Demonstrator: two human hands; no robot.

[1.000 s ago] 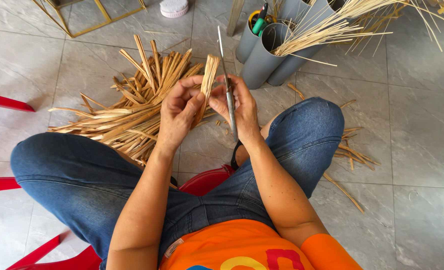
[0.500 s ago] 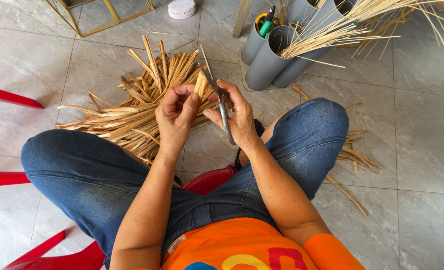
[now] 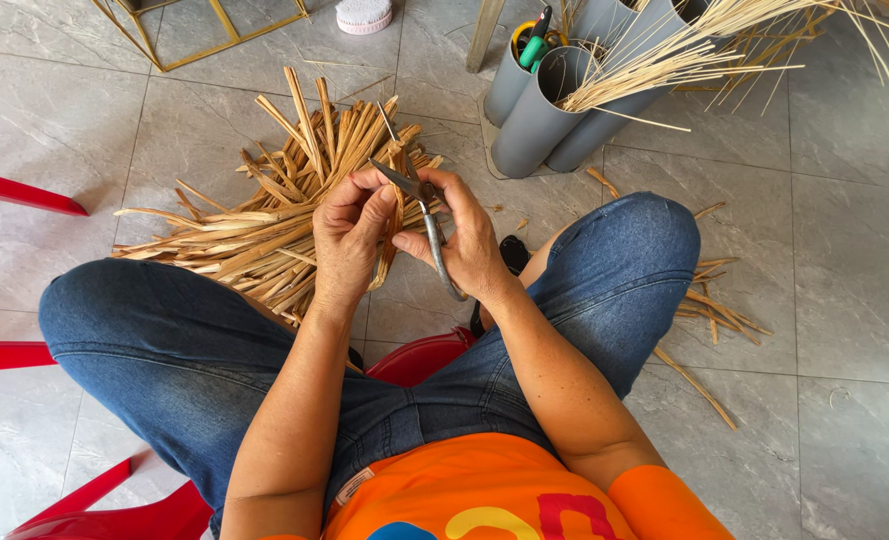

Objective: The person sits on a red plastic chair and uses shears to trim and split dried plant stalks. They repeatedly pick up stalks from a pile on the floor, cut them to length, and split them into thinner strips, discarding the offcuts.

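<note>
My left hand (image 3: 349, 235) grips a short bundle of flat bamboo strips (image 3: 389, 262), held upright between my knees. My right hand (image 3: 464, 240) holds a grey metal knife (image 3: 432, 238) whose blade tip crosses the top of the bundle near my left thumb. Both hands hover over a large loose pile of bamboo strips (image 3: 264, 225) on the grey tiled floor (image 3: 84, 120). I sit with my blue jeans legs spread on a red plastic stool (image 3: 419, 355).
Grey plastic tubes (image 3: 544, 115) holding thin bamboo slivers (image 3: 684, 55) and green-handled tools (image 3: 536, 40) stand at the upper right. Scrap strips (image 3: 709, 310) lie by my right knee. A gold metal frame (image 3: 214, 30) and a white round container (image 3: 364, 14) sit at the top.
The hands have dropped lower, closer to my lap. The knife, which stood upright, now lies tilted across the top of the bundle, and the bundle sits deeper in my left hand.
</note>
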